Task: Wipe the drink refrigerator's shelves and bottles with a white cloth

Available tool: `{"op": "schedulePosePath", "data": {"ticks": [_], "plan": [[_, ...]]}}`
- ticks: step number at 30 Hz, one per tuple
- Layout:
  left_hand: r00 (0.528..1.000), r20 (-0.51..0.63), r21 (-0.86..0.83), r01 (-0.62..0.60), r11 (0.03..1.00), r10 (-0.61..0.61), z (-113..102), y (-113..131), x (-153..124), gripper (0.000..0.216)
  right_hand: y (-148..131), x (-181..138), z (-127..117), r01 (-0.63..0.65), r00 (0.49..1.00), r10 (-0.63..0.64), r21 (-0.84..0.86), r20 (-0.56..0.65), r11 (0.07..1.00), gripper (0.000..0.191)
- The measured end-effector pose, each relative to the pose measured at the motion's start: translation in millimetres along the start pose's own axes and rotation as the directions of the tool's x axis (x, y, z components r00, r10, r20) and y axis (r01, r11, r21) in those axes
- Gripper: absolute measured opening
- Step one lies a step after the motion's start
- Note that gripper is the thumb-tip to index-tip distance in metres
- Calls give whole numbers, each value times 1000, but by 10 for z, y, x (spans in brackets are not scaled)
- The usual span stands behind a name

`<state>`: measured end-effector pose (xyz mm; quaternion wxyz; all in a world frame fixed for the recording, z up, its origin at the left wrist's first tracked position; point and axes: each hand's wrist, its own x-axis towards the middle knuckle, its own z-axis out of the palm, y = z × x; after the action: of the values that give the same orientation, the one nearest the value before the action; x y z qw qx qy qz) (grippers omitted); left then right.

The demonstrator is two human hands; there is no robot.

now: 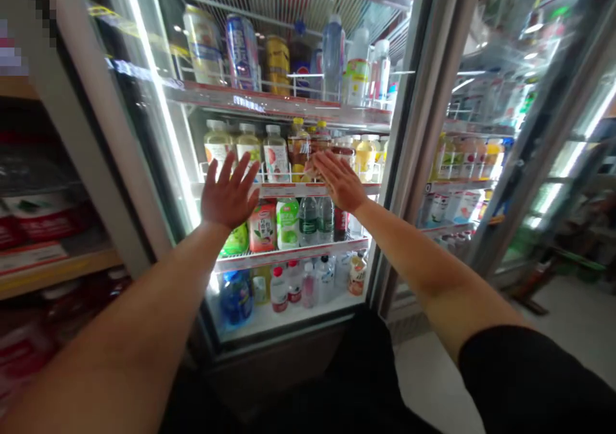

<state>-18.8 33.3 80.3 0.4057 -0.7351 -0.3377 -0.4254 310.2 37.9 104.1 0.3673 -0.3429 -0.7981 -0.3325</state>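
Note:
Both arms reach forward toward a lit drinks fridge with a glass door (289,321). My left hand (225,196) is raised with its fingers spread, in front of the white-capped bottles (275,155) on the middle shelf. To the right, my right hand (342,182) lies flat with its fingers stretched out together, in front of the yellow-capped brown bottles (299,142). A small pale, pinkish patch shows by its fingertips; I cannot tell whether it is a reflection or a thing. Whether either palm touches the glass is unclear.
Cans (240,52) and tall bottles stand on the upper shelf, with more bottles (287,222) on those below. A metal door frame (423,100) separates this fridge from another stocked one on the right. Shelves with red-labelled bottles (41,212) stand at left.

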Motion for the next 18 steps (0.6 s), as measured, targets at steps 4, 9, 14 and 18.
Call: {"op": "schedulePosePath", "data": {"ticks": [4,9,14,18], "plan": [[1000,15,33,-8,999,7,-12,15,7,64,145,39,0,-252,951,251,20,-182,968,62],[1000,21,9,-7,1000,6,-9,9,-1,68,97,-148,16,-91,995,91,5,-44,996,60],[1000,13,13,-17,1000,16,-5,1,-11,73,204,-104,-43,-206,970,206,9,-129,978,59],[999,26,33,18,999,-19,-33,42,6,70,184,-130,59,-333,909,346,93,-233,938,61]]}}
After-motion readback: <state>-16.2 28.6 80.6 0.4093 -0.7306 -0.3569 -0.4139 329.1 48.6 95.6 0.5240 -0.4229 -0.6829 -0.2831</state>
